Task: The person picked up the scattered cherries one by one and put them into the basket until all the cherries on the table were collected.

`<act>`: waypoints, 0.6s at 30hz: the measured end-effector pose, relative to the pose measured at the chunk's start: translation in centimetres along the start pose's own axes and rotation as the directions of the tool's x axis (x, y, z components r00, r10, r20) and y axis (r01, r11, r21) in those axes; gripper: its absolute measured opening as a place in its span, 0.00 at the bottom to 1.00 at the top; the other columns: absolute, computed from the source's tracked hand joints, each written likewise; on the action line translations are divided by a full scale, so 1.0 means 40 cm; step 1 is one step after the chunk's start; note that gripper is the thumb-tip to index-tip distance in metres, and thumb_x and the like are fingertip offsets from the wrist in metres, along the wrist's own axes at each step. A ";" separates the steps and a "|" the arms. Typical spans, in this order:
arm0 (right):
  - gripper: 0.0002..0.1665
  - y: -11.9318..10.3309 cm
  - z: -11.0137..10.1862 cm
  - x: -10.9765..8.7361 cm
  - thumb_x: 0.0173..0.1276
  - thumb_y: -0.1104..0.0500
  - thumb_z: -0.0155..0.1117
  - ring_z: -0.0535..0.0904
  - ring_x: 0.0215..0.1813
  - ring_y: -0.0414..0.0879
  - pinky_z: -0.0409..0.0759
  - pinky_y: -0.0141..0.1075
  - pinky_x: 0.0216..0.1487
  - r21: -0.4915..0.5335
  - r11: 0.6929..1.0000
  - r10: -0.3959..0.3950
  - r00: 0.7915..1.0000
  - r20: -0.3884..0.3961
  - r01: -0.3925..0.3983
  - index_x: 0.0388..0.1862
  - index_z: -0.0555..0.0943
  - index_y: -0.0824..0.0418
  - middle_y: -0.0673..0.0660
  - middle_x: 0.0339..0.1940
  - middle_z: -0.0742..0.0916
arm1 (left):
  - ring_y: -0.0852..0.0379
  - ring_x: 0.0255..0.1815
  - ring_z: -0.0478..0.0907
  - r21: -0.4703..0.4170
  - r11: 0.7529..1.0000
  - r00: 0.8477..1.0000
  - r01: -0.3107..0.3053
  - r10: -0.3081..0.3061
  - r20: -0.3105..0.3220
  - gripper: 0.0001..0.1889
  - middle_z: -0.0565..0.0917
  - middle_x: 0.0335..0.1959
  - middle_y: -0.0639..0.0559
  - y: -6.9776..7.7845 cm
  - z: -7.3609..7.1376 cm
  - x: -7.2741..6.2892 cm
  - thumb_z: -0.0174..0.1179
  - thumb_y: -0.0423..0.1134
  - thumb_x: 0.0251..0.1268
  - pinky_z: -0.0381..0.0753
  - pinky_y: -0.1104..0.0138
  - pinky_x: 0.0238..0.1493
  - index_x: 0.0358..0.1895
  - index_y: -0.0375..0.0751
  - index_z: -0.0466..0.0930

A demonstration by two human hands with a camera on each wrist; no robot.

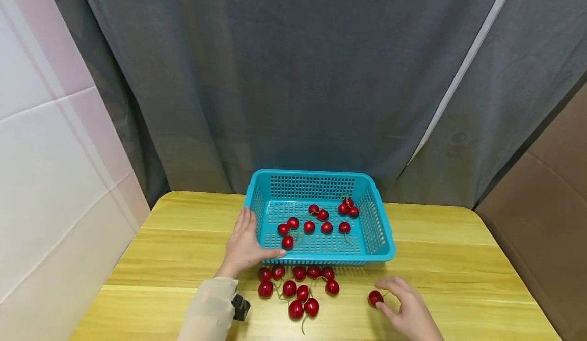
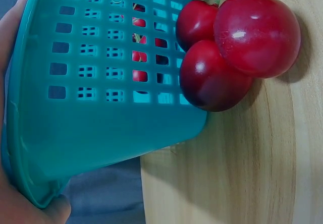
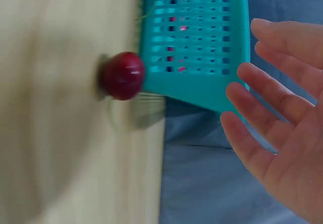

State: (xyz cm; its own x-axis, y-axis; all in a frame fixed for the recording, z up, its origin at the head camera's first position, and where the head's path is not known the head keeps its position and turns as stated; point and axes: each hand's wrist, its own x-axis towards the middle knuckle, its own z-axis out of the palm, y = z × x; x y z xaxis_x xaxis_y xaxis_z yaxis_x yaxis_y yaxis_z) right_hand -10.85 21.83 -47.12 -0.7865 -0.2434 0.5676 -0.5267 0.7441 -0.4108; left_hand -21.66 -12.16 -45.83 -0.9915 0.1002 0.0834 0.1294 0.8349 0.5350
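A turquoise plastic basket [image 1: 321, 259] with holed walls stands on the table, several red cherries [image 1: 326, 228] with stems inside it. My left hand [image 1: 247, 246] holds its near left corner, thumb along the front rim and fingers along the left side. More cherries [image 1: 295, 309] lie in a loose group before the basket; a few show large against its wall in the left wrist view. To the right, a single cherry [image 1: 375, 298] lies on the table beside my right hand [image 1: 403, 305]. In the right wrist view the fingers [image 3: 252, 148] are spread, apart from that cherry [image 3: 122, 76].
The light wooden table [image 1: 183, 259] has rounded far corners. A grey curtain [image 1: 293, 76] hangs right behind the basket. A pale panel [image 1: 55, 142] stands on the left and a brown cardboard panel [image 1: 541, 208] on the right. A dark wrist strap piece [image 1: 240, 308] sits at the left sleeve.
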 end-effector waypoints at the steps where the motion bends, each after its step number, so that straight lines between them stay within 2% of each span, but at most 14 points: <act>1: 0.25 0.001 0.003 -0.007 0.30 0.71 0.76 0.78 0.36 0.40 0.80 0.36 0.35 -0.008 1.000 0.011 1.000 0.001 -0.011 0.33 0.82 0.57 0.44 0.33 0.81 | 0.40 0.72 0.37 -0.001 1.000 1.000 -0.001 0.001 -0.001 0.68 0.41 0.72 0.36 0.000 0.000 0.000 0.66 0.70 0.28 0.49 0.49 0.68 0.68 0.26 0.46; 3: 0.25 0.004 0.009 -0.021 0.30 0.71 0.76 0.78 0.36 0.41 0.80 0.38 0.37 -0.018 0.998 0.067 0.998 0.022 -0.066 0.32 0.82 0.57 0.44 0.33 0.81 | 0.40 0.72 0.37 -0.003 1.000 1.000 -0.003 0.003 -0.005 0.67 0.41 0.72 0.36 0.001 0.000 0.000 0.66 0.70 0.28 0.49 0.49 0.67 0.68 0.25 0.46; 5: 0.24 0.005 0.014 -0.030 0.32 0.70 0.76 0.78 0.38 0.42 0.80 0.40 0.39 -0.029 0.988 0.155 0.986 0.066 -0.154 0.33 0.82 0.57 0.43 0.35 0.81 | 0.40 0.72 0.37 -0.002 1.000 1.000 -0.004 0.004 -0.007 0.67 0.41 0.72 0.36 0.000 0.000 0.000 0.66 0.70 0.28 0.49 0.49 0.67 0.68 0.25 0.46; 9: 0.23 0.009 0.023 -0.041 0.38 0.69 0.75 0.78 0.42 0.45 0.80 0.42 0.42 -0.067 0.952 0.307 0.935 0.178 -0.300 0.37 0.82 0.57 0.45 0.38 0.79 | 0.40 0.72 0.37 0.000 1.000 1.000 -0.003 0.003 -0.011 0.68 0.41 0.72 0.36 -0.003 0.001 -0.001 0.66 0.70 0.28 0.49 0.49 0.67 0.68 0.26 0.46; 11: 0.22 0.013 0.030 -0.044 0.40 0.68 0.74 0.78 0.44 0.47 0.79 0.43 0.44 -0.082 0.941 0.338 0.915 0.221 -0.328 0.39 0.82 0.58 0.47 0.40 0.79 | 0.40 0.72 0.37 0.001 1.000 1.000 -0.005 0.005 -0.012 0.67 0.41 0.72 0.36 -0.003 0.001 -0.001 0.66 0.70 0.28 0.49 0.49 0.68 0.68 0.26 0.46; 14: 0.23 0.024 0.041 -0.048 0.41 0.68 0.73 0.77 0.45 0.47 0.78 0.44 0.46 -0.083 0.939 0.344 0.903 0.259 -0.334 0.40 0.81 0.59 0.47 0.40 0.78 | 0.40 0.72 0.37 -0.002 1.000 1.000 -0.008 0.008 -0.017 0.67 0.41 0.72 0.36 -0.004 0.003 -0.001 0.67 0.69 0.29 0.48 0.49 0.68 0.68 0.25 0.46; 18: 0.23 0.037 0.056 -0.051 0.40 0.69 0.73 0.76 0.45 0.49 0.78 0.45 0.46 -0.086 0.945 0.326 0.904 0.277 -0.314 0.40 0.81 0.59 0.49 0.40 0.78 | 0.40 0.72 0.37 -0.015 1.000 1.000 -0.007 0.007 -0.020 0.66 0.41 0.72 0.36 -0.003 0.004 -0.001 0.68 0.67 0.29 0.49 0.49 0.67 0.68 0.25 0.46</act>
State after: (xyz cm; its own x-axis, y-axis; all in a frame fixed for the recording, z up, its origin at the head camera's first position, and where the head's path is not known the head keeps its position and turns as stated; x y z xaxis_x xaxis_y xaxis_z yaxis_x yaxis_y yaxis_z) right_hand -10.75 22.04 -50.50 -0.9719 -0.1500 0.1816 -0.2231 0.8334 -0.5056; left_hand -21.63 -12.18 -46.04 -0.9901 0.0953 0.1035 0.1367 0.8258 0.5471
